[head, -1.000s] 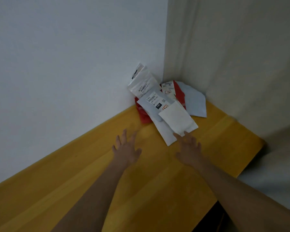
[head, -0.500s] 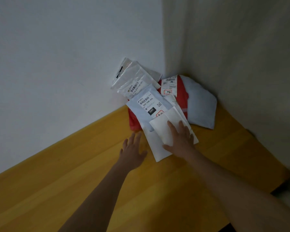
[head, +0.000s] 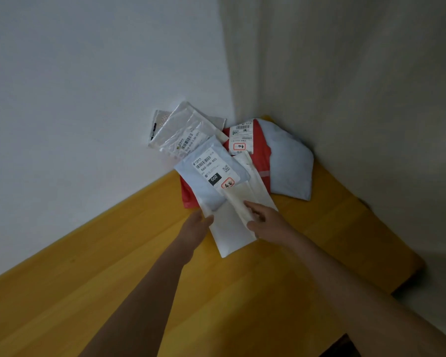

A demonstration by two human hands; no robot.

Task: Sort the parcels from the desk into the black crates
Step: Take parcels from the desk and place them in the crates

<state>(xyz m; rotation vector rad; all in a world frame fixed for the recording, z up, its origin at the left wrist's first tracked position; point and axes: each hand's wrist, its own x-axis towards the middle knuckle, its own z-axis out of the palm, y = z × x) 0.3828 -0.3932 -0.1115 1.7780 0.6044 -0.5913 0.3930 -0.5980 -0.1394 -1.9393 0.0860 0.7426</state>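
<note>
A heap of parcels lies in the desk's far corner. On top is a small plain white envelope [head: 252,199], which my right hand [head: 265,222] pinches at its near end. Under it lies a larger white mailer [head: 211,181] with a "060" label; my left hand [head: 198,224] holds its left edge, thumb on top. Behind are a red parcel [head: 262,155], a pale grey-blue parcel [head: 291,166] and clear plastic bags [head: 183,130] leaning on the wall. No black crate is in view.
The yellow wooden desk [head: 165,292] fills the lower view. White walls [head: 88,99] meet behind the heap. The desk's right edge [head: 407,279] drops off to the floor.
The view moved closer to the heap. My right hand went from lying flat on the small envelope to pinching it. My left hand reached forward and took the larger mailer's edge.
</note>
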